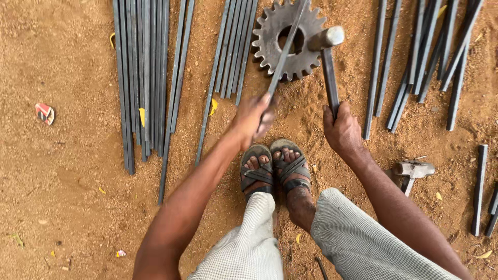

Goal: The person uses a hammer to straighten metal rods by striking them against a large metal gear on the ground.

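My left hand (255, 115) grips a thin flat steel bar (287, 49) by its near end. The bar runs away from me and lies across a large toothed gear wheel (270, 32) flat on the sandy ground. My right hand (341, 129) is closed around the handle of a hammer (329, 67). Its cylindrical metal head (327, 38) hangs over the right side of the gear, close beside the bar. My two sandalled feet (275, 168) rest just below both hands.
Several long steel bars (140, 78) lie in rows at the left and several more bars (234, 46) beside the gear. Shorter dark rods (430, 57) lie at the right. A second hammer (412, 171) rests on the ground near my right forearm.
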### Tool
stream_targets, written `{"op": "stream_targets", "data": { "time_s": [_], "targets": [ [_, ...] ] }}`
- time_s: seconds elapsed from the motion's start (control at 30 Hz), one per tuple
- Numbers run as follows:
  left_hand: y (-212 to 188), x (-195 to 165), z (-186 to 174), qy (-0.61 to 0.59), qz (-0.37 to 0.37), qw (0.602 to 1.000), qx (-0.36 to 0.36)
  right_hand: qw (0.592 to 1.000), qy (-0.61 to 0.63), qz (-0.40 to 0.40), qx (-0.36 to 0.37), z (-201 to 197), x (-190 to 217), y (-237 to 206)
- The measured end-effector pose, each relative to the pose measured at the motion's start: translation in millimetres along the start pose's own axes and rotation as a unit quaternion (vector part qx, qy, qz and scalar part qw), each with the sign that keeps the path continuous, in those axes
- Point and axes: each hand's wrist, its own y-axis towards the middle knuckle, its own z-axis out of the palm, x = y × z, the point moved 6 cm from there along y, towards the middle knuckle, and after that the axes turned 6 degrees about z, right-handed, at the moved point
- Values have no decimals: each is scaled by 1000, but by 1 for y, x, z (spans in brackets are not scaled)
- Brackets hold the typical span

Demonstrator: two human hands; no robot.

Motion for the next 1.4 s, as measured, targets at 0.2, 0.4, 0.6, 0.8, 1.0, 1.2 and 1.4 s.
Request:
{"op": "stream_targets", "data": {
  "time_s": [0.2,0.4,0.6,0.8,1.0,1.2,1.4],
  "targets": [
    [-67,88,-66,353,114,922,-113,999,9,28,20,-7,4,0],
    [-94,109,-83,395,23,904,-158,999,25,19,26,-47,30,-13],
    [-98,93,-77,426,38,890,-156,959,139,-202,-142,-136,82,-40],
    [-96,100,-71,433,37,888,-154,800,303,-444,-268,-188,111,-28],
    [-101,92,-69,457,101,862,-194,991,-74,-105,41,-63,79,22],
    [-95,95,-70,454,65,871,-177,996,-58,42,50,-58,23,20],
    [-96,88,-61,424,56,887,-174,995,-26,68,66,-33,13,0]
  ]
}}
